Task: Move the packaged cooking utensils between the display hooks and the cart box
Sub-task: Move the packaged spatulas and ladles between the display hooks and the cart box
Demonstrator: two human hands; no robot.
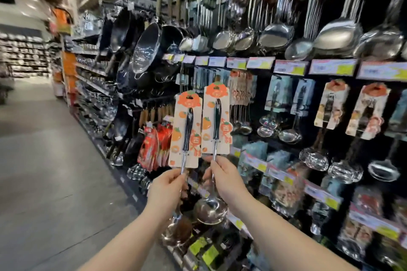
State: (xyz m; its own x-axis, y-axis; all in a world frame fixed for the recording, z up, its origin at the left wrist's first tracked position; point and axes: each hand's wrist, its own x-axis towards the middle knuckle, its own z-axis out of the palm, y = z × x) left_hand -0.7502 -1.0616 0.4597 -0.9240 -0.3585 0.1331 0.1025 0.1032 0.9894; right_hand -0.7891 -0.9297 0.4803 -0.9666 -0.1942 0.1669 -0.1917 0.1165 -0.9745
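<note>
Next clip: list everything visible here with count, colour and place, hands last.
Left packaged ladle: one, steel, black handle, orange-printed card; held up before the display.
Right packaged ladle: one, same colours; beside it, slightly higher.
Hanging ladles: many, steel; top hooks.
Pans: several, black; upper left of display.
Price tags: a row, pale with yellow; shelf rail.
Red packets: several; lower left hooks.
Floor: grey; aisle, left.
Left hand: grips its ladle's shaft.
Right hand: grips its ladle's shaft.
</note>
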